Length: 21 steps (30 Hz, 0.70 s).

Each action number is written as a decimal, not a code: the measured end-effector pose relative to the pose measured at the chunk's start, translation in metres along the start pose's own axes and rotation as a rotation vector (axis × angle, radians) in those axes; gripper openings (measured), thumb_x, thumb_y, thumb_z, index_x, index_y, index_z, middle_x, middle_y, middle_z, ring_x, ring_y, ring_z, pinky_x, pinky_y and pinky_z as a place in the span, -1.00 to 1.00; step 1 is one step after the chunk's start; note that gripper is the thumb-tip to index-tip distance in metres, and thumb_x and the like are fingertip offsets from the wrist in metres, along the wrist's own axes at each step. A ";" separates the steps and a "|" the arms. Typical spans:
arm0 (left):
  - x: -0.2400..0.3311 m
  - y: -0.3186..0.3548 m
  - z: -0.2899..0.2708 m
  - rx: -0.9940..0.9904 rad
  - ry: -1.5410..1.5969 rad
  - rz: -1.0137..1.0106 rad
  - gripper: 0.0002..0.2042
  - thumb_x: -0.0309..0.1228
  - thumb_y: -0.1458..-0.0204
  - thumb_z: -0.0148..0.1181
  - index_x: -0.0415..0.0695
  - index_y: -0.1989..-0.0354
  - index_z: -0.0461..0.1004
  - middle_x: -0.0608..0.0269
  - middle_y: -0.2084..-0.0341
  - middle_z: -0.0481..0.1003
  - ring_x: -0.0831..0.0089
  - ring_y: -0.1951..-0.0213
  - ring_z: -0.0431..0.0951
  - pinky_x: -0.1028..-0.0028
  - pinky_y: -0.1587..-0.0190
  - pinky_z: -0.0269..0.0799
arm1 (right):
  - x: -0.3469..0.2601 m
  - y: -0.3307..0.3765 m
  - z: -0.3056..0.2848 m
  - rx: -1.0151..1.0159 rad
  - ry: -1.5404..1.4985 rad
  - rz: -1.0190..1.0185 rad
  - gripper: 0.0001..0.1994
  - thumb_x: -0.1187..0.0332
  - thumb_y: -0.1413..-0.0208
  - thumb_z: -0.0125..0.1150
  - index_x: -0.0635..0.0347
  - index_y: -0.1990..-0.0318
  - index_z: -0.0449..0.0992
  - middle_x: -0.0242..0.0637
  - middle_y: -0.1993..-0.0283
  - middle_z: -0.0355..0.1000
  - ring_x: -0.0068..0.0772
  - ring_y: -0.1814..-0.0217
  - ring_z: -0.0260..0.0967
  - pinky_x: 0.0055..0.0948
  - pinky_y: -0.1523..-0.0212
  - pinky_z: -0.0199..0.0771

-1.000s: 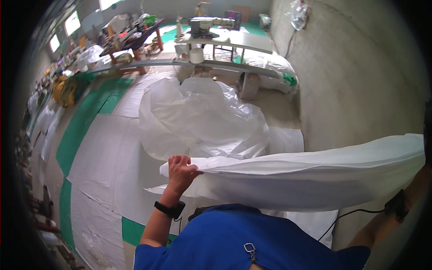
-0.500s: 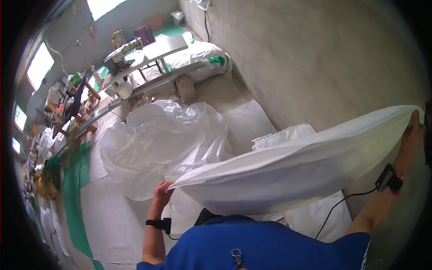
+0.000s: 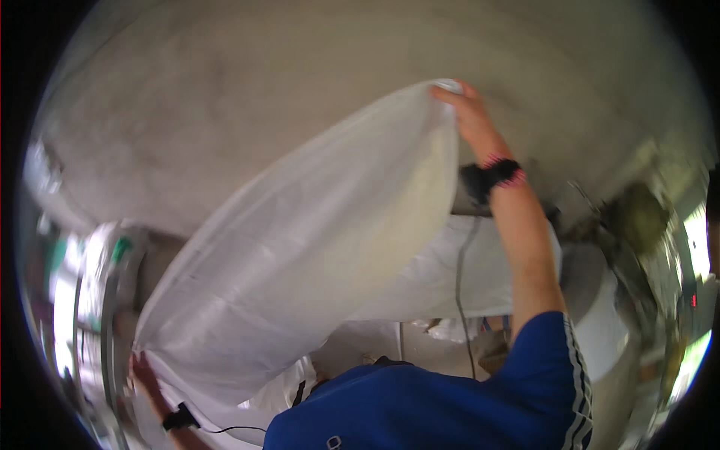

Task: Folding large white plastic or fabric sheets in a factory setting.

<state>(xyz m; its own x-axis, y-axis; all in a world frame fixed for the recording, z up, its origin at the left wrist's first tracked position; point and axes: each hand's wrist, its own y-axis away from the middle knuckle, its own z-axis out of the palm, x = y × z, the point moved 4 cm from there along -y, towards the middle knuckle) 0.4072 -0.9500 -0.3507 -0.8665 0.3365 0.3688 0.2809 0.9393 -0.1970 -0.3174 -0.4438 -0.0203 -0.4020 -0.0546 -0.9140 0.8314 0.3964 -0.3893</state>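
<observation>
the white sheet (image 3: 315,225) should be light for its size, i judge, and soft, because it hangs in a loose belly between its two ends and does not hold a flat shape. its surface looks rather smooth, so it may slide a little in the fingers; it does not seem fragile. the good places to take hold are the far ends of its upper edge, where a pinch keeps this edge tight.

about its look: it is plain white, a little translucent, with a pale yellowish tint near the upper end and faint creases along the lower part. the sheet is in the air before the person, stretched slantwise from eight o'clock to one o'clock of the view, in front of the grey wall (image 3: 247,67) at twelve.

the two hands are wide apart. the right hand (image 3: 466,109), at one o'clock, is closed with thumb and fingers on the upper end. the left hand (image 3: 142,373), at eight o'clock, pinches the other end, though it is blurred and its fingers are not clear. toward four o'clock, a dark cable (image 3: 461,300) hangs before another white cloth (image 3: 495,262).
</observation>
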 end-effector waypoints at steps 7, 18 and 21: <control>0.017 -0.218 -0.086 0.351 0.385 0.145 -0.74 -0.37 -0.08 0.04 -0.18 0.09 0.47 0.02 0.07 0.44 0.05 -0.06 0.35 0.23 -0.11 0.26 | -0.030 0.040 -0.189 0.268 -0.023 -0.262 -0.67 0.33 0.01 0.28 0.26 0.11 0.42 -0.35 0.22 0.45 -0.51 0.20 0.37 -0.52 0.18 0.36; 0.384 0.136 0.259 -0.364 0.586 1.013 -0.70 -0.30 -0.12 -0.05 -0.24 0.12 0.46 -0.01 0.11 0.46 0.08 0.04 0.42 0.25 -0.05 0.32 | 0.150 0.389 -0.591 0.815 -0.348 -0.138 -0.60 0.41 -0.17 -0.04 0.16 -0.17 0.19 -0.25 -0.14 0.29 -0.31 -0.18 0.26 -0.27 -0.20 0.27; 0.453 0.242 0.338 -0.689 0.262 0.964 -0.76 -0.39 0.04 0.11 -0.14 0.18 0.47 0.12 0.08 0.44 0.10 -0.06 0.36 0.16 -0.14 0.21 | 0.217 0.434 -0.615 0.784 -0.041 -0.032 -0.60 0.20 -0.25 -0.09 0.10 -0.19 0.21 -0.21 -0.13 0.32 -0.22 -0.13 0.31 -0.19 -0.12 0.35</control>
<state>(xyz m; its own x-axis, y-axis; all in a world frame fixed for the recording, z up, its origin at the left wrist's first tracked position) -0.0566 -0.5925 -0.5381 -0.0932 0.8457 0.5255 0.9942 0.1076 0.0031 -0.2799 0.2798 -0.3178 -0.4286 -0.0952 -0.8985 0.8539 -0.3676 -0.3684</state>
